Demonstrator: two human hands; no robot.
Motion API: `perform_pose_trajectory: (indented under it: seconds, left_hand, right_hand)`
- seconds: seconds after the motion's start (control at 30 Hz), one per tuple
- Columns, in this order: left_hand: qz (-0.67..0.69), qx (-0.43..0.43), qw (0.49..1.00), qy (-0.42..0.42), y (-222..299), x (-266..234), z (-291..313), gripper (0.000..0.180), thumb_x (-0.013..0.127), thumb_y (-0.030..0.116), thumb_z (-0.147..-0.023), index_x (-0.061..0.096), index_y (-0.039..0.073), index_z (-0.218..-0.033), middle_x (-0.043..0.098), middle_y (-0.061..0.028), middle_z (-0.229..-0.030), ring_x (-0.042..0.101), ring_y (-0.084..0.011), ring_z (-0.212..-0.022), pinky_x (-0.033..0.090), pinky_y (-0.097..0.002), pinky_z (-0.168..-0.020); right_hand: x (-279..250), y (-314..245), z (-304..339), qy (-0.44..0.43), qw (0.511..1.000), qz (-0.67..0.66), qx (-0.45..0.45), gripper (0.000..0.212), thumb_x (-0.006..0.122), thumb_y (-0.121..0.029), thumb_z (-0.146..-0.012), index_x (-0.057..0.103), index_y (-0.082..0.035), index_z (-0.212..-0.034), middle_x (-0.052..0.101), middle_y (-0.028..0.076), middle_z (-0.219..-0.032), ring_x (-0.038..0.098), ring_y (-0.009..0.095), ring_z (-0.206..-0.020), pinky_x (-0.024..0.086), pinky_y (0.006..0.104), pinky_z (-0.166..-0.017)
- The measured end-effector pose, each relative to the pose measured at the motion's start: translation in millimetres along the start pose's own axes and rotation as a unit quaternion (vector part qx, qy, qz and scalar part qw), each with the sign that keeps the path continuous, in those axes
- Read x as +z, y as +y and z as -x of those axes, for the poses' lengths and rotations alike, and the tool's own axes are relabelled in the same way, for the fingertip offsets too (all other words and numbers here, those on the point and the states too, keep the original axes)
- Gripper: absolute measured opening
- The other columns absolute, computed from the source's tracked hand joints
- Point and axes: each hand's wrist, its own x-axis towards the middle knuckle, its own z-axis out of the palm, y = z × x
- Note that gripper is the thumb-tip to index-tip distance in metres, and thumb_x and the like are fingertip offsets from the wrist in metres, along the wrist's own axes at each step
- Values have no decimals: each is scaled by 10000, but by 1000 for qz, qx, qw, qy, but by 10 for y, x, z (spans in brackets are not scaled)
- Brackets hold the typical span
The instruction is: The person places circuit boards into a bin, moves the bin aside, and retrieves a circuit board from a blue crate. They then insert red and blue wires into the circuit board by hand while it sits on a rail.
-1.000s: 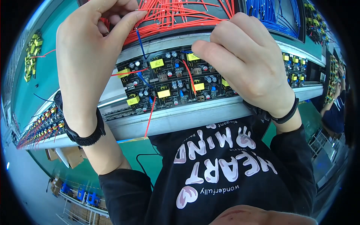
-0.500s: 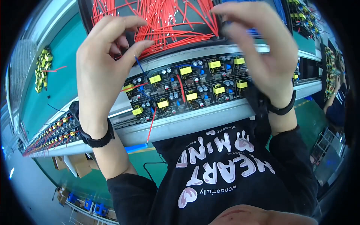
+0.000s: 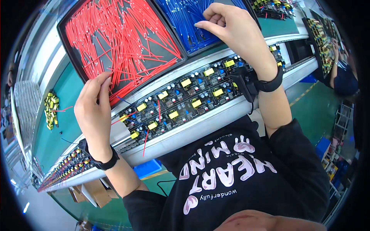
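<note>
My left hand [image 3: 92,117] is at the near left corner of a black tray [image 3: 73,65] heaped with red wires [image 3: 123,46]. Its thumb and index finger press together beside the wires; whether one is between them is too small to see. Over the blue wires [image 3: 177,19] in the adjoining compartment, my right hand [image 3: 239,32] has its fingers curled toward the thumb, with anything in that pinch hidden. Below both hands runs a double row of circuit boards [image 3: 185,96] with yellow transformers. A few red and blue wires stick out of the boards at the left.
A metal rail [image 3: 185,123] borders the boards on my side. Yellow components [image 3: 51,109] lie piled on the green surface at left. More boards [image 3: 71,163] continue along the line to the lower left. Another person [image 3: 343,73] works at the right beside an upright board panel [image 3: 320,42].
The view has shifted, showing more of the trays. My left hand has come down to the red wires and its fingers have closed; my right hand has moved over the blue wires.
</note>
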Motion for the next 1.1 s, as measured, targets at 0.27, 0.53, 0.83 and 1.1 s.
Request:
perform_pose_trajectory:
  seconds: [0.27, 0.53, 0.83, 1.1]
  left_hand:
    - [24, 30, 998, 56, 39, -12, -18, 81, 681, 25, -937, 690, -2, -1014, 703, -138, -926, 685, -242, -826, 530, -325, -739]
    - [-52, 3, 997, 62, 162, -227, 30, 73, 680, -15, -934, 705, -23, -1002, 719, -120, -920, 697, -221, -847, 551, -307, -802]
    - [70, -96, 980, 157, 717, -299, 980, 158, 739, -151, -831, 696, -69, -959, 750, -139, -924, 730, -209, -905, 583, -308, -832]
    - [165, -136, 969, 122, 1238, 75, 1386, 252, 809, -135, -761, 638, -42, -921, 765, -163, -915, 760, -247, -808, 602, -318, -734]
  right_hand:
    - [65, 191, -20, 137, 984, 15, -114, 199, 745, -165, -900, 735, 32, -920, 715, 167, -769, 695, 312, -688, 528, 380, -638]
    - [115, 195, -9, 209, 960, -19, -184, 167, 716, -118, -921, 727, 43, -968, 723, 178, -812, 719, 281, -719, 555, 338, -670]
    - [-32, -120, 461, -50, 932, -297, -201, 129, 719, -1, -902, 717, 22, -1029, 719, 88, -907, 657, 121, -741, 531, 247, -679]
    - [490, -266, 834, -183, 920, -278, -206, 87, 738, -13, -886, 725, 11, -969, 726, 64, -905, 638, 100, -698, 511, 228, -644]
